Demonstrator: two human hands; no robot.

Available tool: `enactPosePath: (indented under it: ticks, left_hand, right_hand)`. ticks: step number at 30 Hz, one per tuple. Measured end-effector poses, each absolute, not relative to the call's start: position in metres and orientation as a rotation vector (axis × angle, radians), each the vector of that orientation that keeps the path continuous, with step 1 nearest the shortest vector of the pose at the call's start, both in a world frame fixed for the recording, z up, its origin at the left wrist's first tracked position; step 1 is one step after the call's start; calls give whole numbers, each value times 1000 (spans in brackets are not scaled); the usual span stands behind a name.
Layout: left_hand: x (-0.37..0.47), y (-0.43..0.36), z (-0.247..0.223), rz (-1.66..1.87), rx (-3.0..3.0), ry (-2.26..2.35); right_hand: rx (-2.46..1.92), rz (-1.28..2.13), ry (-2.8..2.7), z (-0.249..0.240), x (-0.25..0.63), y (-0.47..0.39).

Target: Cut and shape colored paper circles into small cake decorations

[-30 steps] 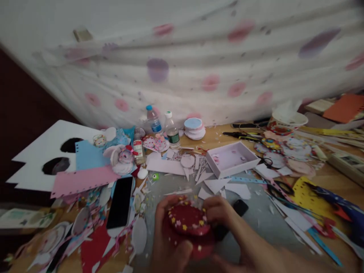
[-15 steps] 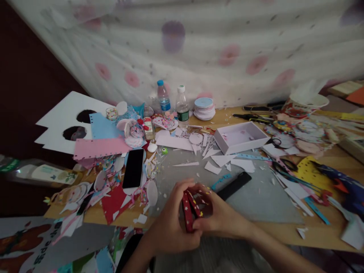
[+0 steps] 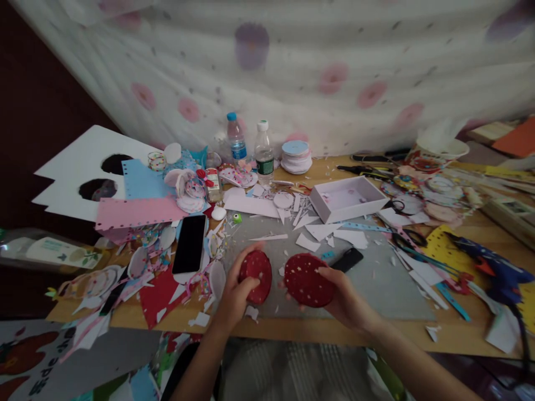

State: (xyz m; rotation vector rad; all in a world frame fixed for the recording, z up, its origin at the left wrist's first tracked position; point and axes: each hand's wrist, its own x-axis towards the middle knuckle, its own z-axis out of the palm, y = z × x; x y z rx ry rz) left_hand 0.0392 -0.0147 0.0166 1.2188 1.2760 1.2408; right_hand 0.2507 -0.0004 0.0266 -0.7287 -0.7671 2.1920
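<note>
My left hand [image 3: 236,292] is closed on a round red disc [image 3: 259,273] with pale specks, its thumb lying across the face. In my right hand [image 3: 343,292] is a second red disc [image 3: 307,281] with small white stars, gripped at its right edge with the thumb on top. The two discs are apart, side by side above the front of the grey mat [image 3: 376,284]. Behind the right-hand disc lies a black bar-shaped object [image 3: 349,259], partly covered. The fingers under both discs are mostly hidden.
A white open box [image 3: 349,200] stands behind the mat among white paper scraps [image 3: 309,242]. At left lie a phone [image 3: 190,244], red felt and many small decorations. Two bottles [image 3: 264,153] stand at the back. A blue glue gun [image 3: 489,267] and scissors [image 3: 409,239] are at right.
The red pieces, held together edge-on between both hands before, are now separated, one in each hand, with their faces turned up. My hands have moved apart. The view has shifted slightly.
</note>
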Motion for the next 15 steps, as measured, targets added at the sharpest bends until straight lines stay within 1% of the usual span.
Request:
enactPosePath:
  ticks: [3,9,12,15]
  left_hand:
    - [36,5,5,1221,1397,1538]
    - [30,23,-5,1218,1534,1714]
    - [31,17,9,1234,1812,1778]
    - [38,6,35,1203,2158,1597]
  right_hand:
    - [-633,2280,-668,27,248,3]
    - [-515,2376,-589,27,243,15]
    - [-509,2407,-612,27,240,21]
    - [-571,2431,-649,25,236,22]
